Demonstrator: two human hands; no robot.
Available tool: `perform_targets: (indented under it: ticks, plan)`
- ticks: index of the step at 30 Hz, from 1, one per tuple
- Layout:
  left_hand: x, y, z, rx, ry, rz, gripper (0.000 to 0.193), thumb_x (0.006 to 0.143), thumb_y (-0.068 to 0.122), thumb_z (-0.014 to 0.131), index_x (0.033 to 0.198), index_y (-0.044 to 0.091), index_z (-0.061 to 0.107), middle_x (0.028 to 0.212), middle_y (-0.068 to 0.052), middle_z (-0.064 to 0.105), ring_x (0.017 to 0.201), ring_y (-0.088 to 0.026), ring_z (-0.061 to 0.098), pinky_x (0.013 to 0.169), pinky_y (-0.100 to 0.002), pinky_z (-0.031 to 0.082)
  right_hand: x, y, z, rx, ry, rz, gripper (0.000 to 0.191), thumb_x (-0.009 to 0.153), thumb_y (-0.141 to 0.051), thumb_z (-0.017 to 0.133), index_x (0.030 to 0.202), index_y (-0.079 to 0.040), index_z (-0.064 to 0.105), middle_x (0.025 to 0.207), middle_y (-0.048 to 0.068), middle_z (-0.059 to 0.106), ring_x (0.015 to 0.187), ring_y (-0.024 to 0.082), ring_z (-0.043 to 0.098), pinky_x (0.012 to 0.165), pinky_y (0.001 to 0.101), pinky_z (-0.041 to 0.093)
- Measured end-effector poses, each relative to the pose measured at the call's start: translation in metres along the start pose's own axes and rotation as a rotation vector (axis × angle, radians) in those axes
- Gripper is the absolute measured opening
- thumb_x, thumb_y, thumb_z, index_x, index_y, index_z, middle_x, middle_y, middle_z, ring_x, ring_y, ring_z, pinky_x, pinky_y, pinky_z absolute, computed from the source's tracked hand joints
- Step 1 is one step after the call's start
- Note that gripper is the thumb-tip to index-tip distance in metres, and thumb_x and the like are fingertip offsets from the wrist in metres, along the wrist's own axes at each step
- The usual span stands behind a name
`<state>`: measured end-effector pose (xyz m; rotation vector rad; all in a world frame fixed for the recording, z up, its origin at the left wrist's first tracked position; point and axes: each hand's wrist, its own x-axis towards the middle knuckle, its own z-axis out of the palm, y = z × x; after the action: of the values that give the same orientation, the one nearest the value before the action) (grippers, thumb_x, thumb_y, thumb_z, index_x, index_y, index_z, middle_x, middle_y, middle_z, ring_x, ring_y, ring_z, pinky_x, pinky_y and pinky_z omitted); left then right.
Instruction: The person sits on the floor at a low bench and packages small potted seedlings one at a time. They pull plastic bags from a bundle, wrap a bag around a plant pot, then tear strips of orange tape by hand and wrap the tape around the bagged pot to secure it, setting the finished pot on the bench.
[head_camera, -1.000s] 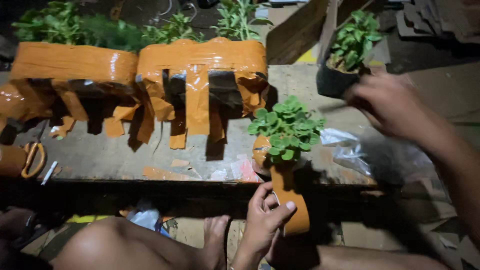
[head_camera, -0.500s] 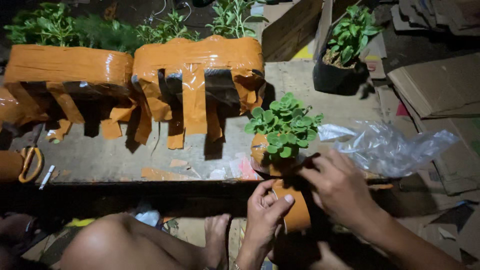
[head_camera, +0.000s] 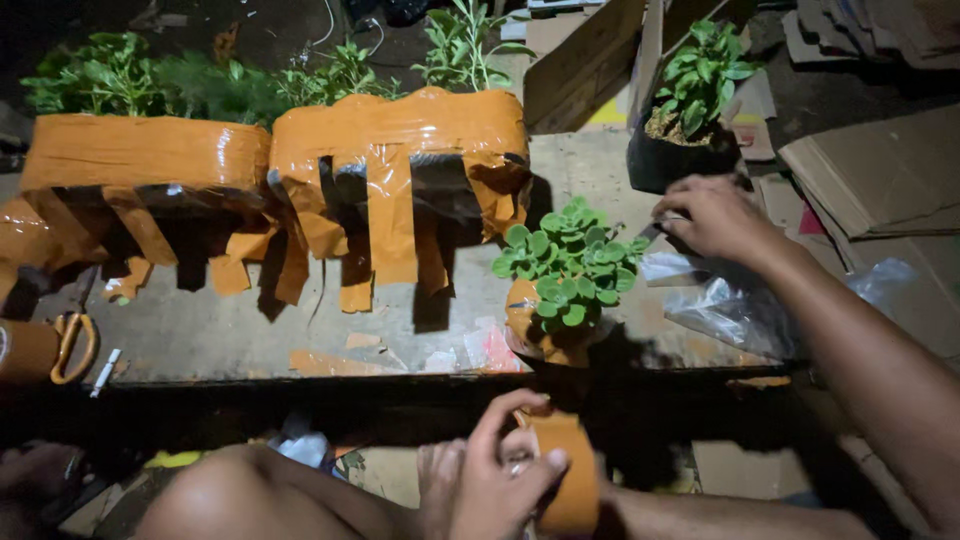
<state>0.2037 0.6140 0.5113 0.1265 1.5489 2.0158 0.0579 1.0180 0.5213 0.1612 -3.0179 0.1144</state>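
Head view is showing two large tape-wrapped planters (head_camera: 400, 160) sitting along the back of a worn board (head_camera: 230, 335), herbs sprouting from their tops. Right of them a black pot (head_camera: 680, 160) is holding a leafy plant. Nearer, a small potted plant (head_camera: 570, 265) is standing at the board's front edge, its pot partly wrapped in orange tape. The right hand (head_camera: 715, 215) is reaching just beyond it, fingers curling over something thin by a clear plastic bag (head_camera: 740, 305); what it is gripping cannot be told. The left hand (head_camera: 505, 475) is pinching a roll of orange tape (head_camera: 565, 470) below the small pot. Wrapping well likely means keeping the strip taut and overlapping evenly.
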Motion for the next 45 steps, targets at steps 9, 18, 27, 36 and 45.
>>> perform_targets:
  ticks: [9,18,27,36,45]
  plan:
    - [-0.027,0.017,-0.082,-0.081,0.224,0.194,0.058,0.077,-0.005,0.072,0.127,0.007,0.046,0.101,-0.022,0.079,0.086,-0.02,0.076,0.074,-0.033,0.061,-0.088,-0.142,0.092,0.251,-0.231,-0.265,0.03,0.095,-0.039,0.069,0.125,-0.035,0.068,0.125,0.004,0.071,0.115,0.027,0.064,0.101,0.0399,0.049]
    - [-0.034,0.056,-0.143,-0.03,0.2,0.307,0.061,0.082,-0.008,0.064,0.138,0.005,0.042,0.112,-0.03,0.073,0.107,-0.031,0.072,0.093,-0.045,0.057,-0.082,-0.212,0.116,0.665,-0.019,0.434,0.065,0.072,-0.057,0.082,0.12,-0.014,0.072,0.12,0.006,0.074,0.108,0.019,0.072,0.094,0.0349,0.058]
    - [-0.021,0.049,-0.17,-0.028,0.158,0.265,0.062,0.082,-0.01,0.064,0.137,0.006,0.04,0.118,-0.031,0.071,0.114,-0.031,0.068,0.097,-0.045,0.053,-0.14,-0.208,0.014,1.376,0.466,0.347,0.064,0.073,-0.032,0.089,0.124,-0.002,0.064,0.117,0.008,0.073,0.107,0.017,0.069,0.098,0.0355,0.054]
    - [-0.003,0.042,-0.113,-0.075,-0.085,0.26,0.058,0.087,-0.009,0.065,0.137,0.004,0.039,0.119,-0.028,0.07,0.11,-0.026,0.068,0.095,-0.039,0.054,-0.069,-0.14,-0.002,1.223,-0.088,0.569,0.058,0.085,-0.053,0.07,0.114,-0.003,0.076,0.103,0.009,0.077,0.093,0.017,0.07,0.082,0.0307,0.055]
    - [-0.009,0.055,-0.101,-0.15,-0.043,0.202,0.055,0.086,-0.007,0.064,0.132,0.005,0.038,0.118,-0.024,0.07,0.106,-0.026,0.07,0.09,-0.041,0.057,-0.065,-0.113,0.028,1.205,-0.303,0.546,0.059,0.087,-0.054,0.066,0.111,-0.001,0.075,0.1,0.011,0.074,0.091,0.02,0.067,0.08,0.0343,0.05]
